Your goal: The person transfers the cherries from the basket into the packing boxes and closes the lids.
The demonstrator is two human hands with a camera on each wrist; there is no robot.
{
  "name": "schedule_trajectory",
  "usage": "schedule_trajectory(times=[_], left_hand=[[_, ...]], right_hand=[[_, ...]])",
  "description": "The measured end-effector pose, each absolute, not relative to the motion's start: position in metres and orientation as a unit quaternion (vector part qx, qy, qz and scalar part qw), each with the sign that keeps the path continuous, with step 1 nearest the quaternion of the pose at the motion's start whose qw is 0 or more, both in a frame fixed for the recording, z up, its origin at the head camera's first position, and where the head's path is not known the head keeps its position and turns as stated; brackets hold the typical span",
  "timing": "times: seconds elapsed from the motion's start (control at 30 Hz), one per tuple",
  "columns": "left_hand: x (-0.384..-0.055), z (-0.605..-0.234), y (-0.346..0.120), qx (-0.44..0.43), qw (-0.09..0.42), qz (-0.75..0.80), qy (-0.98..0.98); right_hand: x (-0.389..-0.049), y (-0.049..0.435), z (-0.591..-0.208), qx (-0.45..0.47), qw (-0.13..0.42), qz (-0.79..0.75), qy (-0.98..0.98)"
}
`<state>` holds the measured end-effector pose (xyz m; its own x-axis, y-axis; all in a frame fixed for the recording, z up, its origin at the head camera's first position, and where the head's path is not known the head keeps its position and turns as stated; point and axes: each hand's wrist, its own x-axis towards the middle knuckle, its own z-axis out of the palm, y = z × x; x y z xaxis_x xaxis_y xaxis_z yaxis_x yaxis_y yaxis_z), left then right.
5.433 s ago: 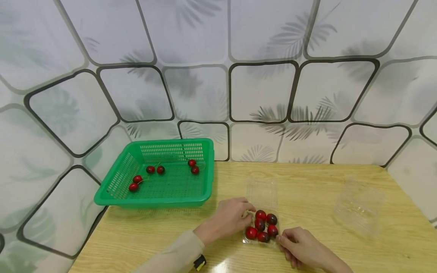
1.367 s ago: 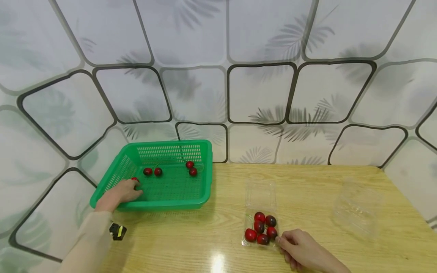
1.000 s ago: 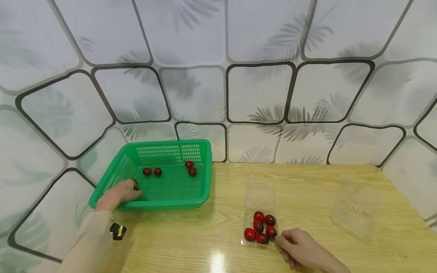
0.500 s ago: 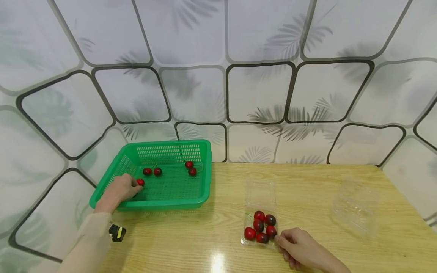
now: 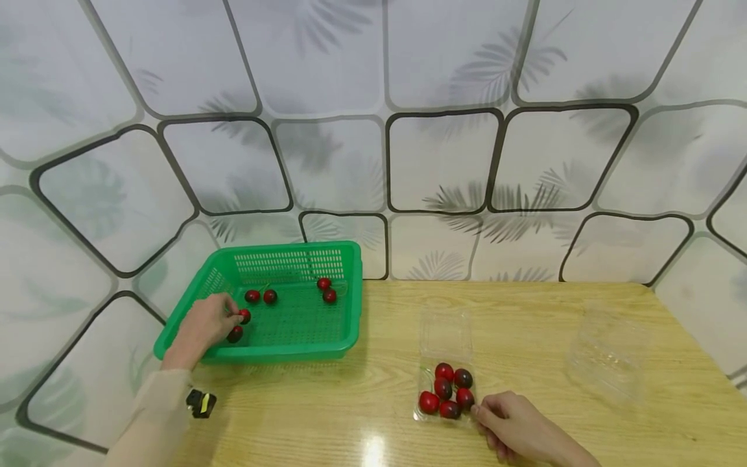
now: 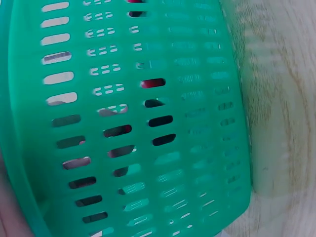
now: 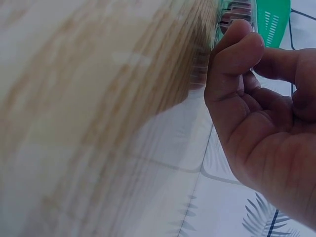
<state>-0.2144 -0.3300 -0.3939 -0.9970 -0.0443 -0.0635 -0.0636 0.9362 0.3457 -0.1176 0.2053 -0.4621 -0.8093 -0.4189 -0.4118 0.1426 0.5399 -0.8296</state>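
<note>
In the head view my left hand point(image 5: 205, 324) reaches over the near left rim of the green plastic basket point(image 5: 292, 351). Its thumb and fingertips pinch a pair of dark red cherries point(image 5: 235, 334) at the upper one; whether by fruit or stem is hidden. Through the slots of the basket wall, the left wrist view shows only scraps of red and dark fruit. My right hand point(image 5: 522, 425) pinches the right edge of an open clear plastic box point(image 5: 425, 383) with thumb and curled forefinger. Several cherries point(image 5: 443, 389) lie in the box, its lid point(image 5: 445, 331) laid back.
Two more cherry pairs lie in the basket, one at the back left point(image 5: 260, 296) and one at the right point(image 5: 327, 290). Further clear plastic boxes point(image 5: 609, 353) stand on the wooden table point(image 5: 525, 324) at the right. A patterned wall covering point(image 5: 443, 162) rises behind the table.
My left hand has gone from the plastic box to the basket and taken hold of the cherry pair at its left, shifting it slightly right. The right hand keeps its place at the box edge.
</note>
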Motion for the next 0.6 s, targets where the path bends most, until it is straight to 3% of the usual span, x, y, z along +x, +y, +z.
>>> schedule_trajectory(times=[0.47,0.6], left_hand=[[-0.2115,-0.3972,-0.3295,0.021,-0.085,0.183,0.979],[-0.2110,-0.3956,-0.3282,0.017,-0.087,0.180,0.980]], right_hand=[[-0.1168,0.2065,-0.4648,-0.090,0.297,-0.487,0.816],[-0.1172,0.2067,-0.4648,-0.091,0.294,-0.483,0.820]])
